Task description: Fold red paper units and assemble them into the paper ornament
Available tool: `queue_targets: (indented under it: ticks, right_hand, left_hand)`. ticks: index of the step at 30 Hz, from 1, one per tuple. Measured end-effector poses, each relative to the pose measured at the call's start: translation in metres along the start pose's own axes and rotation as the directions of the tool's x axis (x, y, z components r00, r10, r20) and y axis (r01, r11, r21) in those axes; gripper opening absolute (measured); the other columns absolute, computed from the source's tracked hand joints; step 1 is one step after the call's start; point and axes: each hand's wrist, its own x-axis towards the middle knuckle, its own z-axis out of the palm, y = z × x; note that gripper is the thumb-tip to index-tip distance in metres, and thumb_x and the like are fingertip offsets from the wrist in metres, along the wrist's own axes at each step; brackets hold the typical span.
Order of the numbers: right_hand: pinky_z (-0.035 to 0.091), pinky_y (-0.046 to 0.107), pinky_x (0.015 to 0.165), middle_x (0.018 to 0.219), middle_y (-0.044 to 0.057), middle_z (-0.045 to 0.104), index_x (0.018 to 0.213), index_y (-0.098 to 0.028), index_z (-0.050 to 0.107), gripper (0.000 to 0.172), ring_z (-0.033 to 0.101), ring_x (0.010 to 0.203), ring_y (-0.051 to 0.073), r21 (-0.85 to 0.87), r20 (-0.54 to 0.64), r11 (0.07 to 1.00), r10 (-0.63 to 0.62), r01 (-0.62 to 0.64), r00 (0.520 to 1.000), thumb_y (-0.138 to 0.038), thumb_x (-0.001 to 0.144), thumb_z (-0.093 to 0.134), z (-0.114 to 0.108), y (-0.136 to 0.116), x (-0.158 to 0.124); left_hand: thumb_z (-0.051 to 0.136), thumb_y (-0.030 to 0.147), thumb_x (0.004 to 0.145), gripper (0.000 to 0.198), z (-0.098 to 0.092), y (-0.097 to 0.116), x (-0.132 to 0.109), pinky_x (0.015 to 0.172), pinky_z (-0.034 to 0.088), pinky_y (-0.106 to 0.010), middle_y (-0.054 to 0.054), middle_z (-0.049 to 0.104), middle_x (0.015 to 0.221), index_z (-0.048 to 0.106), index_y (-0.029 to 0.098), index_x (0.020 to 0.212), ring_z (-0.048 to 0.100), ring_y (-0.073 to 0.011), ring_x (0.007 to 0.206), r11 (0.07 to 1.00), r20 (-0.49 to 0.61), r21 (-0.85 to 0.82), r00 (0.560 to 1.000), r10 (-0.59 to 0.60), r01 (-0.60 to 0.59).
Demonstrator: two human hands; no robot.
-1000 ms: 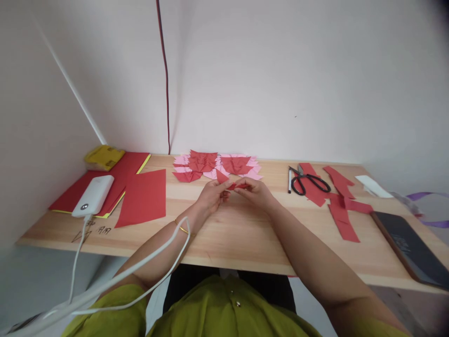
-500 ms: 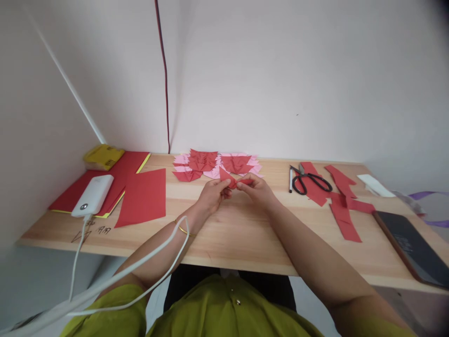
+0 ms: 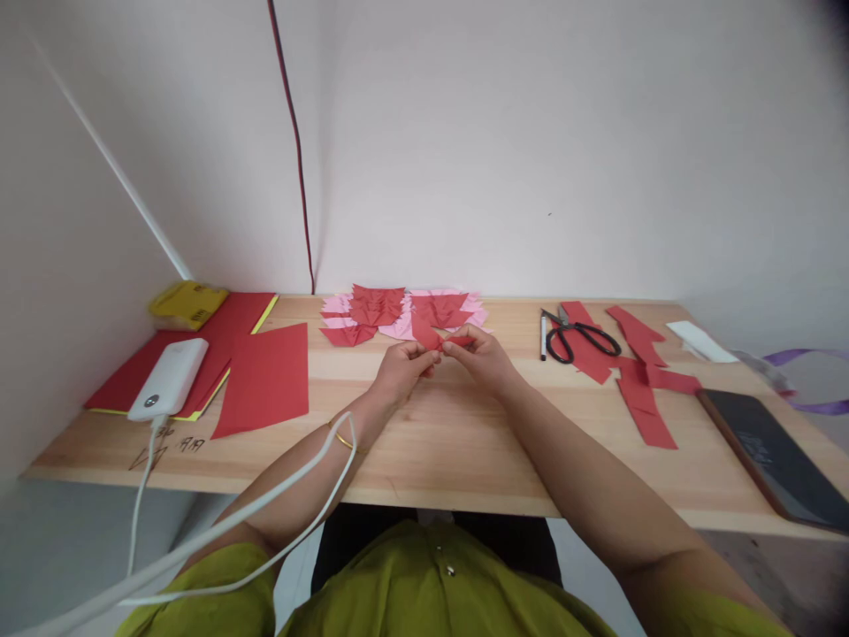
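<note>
Between my two hands is a small piece of folded red paper (image 3: 426,333), held above the middle of the wooden table (image 3: 457,451). My left hand (image 3: 401,370) is closed, its thumb and fingers pinching the paper's lower left part. On the other side my right hand (image 3: 478,356) grips it too, thumb pressed close to the left thumb. One pointed flap sticks up and another end shows by the right fingers. Just behind the hands lie rows of folded red and pink paper pieces (image 3: 378,305), partly hidden by the held one.
Black-handled scissors (image 3: 584,332), a pen (image 3: 543,336) and red paper strips (image 3: 643,407) lie right, near a phone (image 3: 773,456). Left are a red sheet (image 3: 265,380), a white power bank (image 3: 169,379) with a cable and a yellow packet (image 3: 189,305).
The held paper's upright flap has tipped over a little, and my thumbs have shifted slightly along it. The whole view has turned slightly.
</note>
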Motion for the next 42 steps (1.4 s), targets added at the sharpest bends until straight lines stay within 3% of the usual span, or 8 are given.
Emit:
queue_targets:
  ticks: [12,16,22,31,37,42]
  right_hand:
    - [0.050,0.031,0.067,0.074,0.002,0.067,0.076,-0.020,0.059,0.031,0.062,0.070,0.016,-0.011,0.012,1.000,0.007,-0.007,1.000,-0.049,0.070,0.068,0.0007,0.0028,0.0012]
    - [0.049,0.030,0.065,0.072,0.001,0.065,0.075,-0.020,0.058,0.029,0.061,0.068,0.015,-0.020,0.011,1.000,0.011,-0.011,1.000,-0.047,0.071,0.068,0.0002,0.0009,0.0005]
    - [0.050,0.032,0.071,0.074,0.002,0.068,0.074,-0.021,0.057,0.029,0.062,0.071,0.016,0.003,0.023,1.000,0.003,-0.003,1.000,-0.048,0.072,0.067,0.0014,-0.0012,-0.0004]
    - [0.050,0.033,0.067,0.070,0.001,0.065,0.073,-0.022,0.054,0.030,0.061,0.067,0.017,-0.008,-0.014,1.000,-0.002,0.002,1.000,-0.049,0.072,0.066,0.0033,0.0018,0.0014]
    - [0.051,0.034,0.067,0.072,0.002,0.066,0.072,-0.022,0.053,0.031,0.063,0.070,0.018,-0.011,-0.003,1.000,0.028,-0.028,1.000,-0.050,0.071,0.067,-0.0002,0.0030,0.0023]
    - [0.051,0.035,0.070,0.072,0.002,0.067,0.072,-0.021,0.054,0.030,0.064,0.071,0.018,0.009,0.007,0.999,0.038,-0.038,0.999,-0.048,0.070,0.068,0.0003,0.0001,0.0013]
  left_hand:
    - [0.071,0.029,0.064,0.019,-0.0007,0.0051,-0.0025,0.051,0.033,-0.021,0.002,0.055,0.052,0.060,0.014,0.061,0.047,-0.0078,0.050,0.975,-0.012,0.205,0.996,0.087,-0.083]
    - [0.072,0.028,0.063,0.018,-0.0009,0.0059,-0.0027,0.053,0.034,-0.022,0.003,0.055,0.055,0.064,0.013,0.069,0.046,-0.0075,0.051,0.977,0.021,0.190,0.995,0.094,-0.096]
    - [0.066,0.031,0.068,0.019,-0.0020,0.0054,-0.0009,0.057,0.040,-0.023,-0.003,0.063,0.062,0.062,0.013,0.063,0.052,-0.0091,0.053,0.994,-0.027,0.106,0.999,0.036,-0.033]
    - [0.062,0.035,0.072,0.022,-0.0024,0.0037,-0.0005,0.059,0.042,-0.024,-0.003,0.066,0.069,0.063,0.014,0.068,0.054,-0.0098,0.055,0.985,-0.003,0.147,0.996,0.094,-0.093]
    - [0.068,0.030,0.066,0.018,-0.0016,0.0023,-0.0002,0.057,0.038,-0.022,0.001,0.059,0.056,0.060,0.015,0.062,0.051,-0.0091,0.054,0.975,-0.005,0.194,0.994,0.107,-0.104]
    - [0.067,0.029,0.068,0.016,-0.0036,-0.0019,0.0015,0.057,0.037,-0.022,0.000,0.060,0.058,0.062,0.014,0.065,0.051,-0.0094,0.055,0.971,-0.026,0.210,0.993,0.119,-0.111]
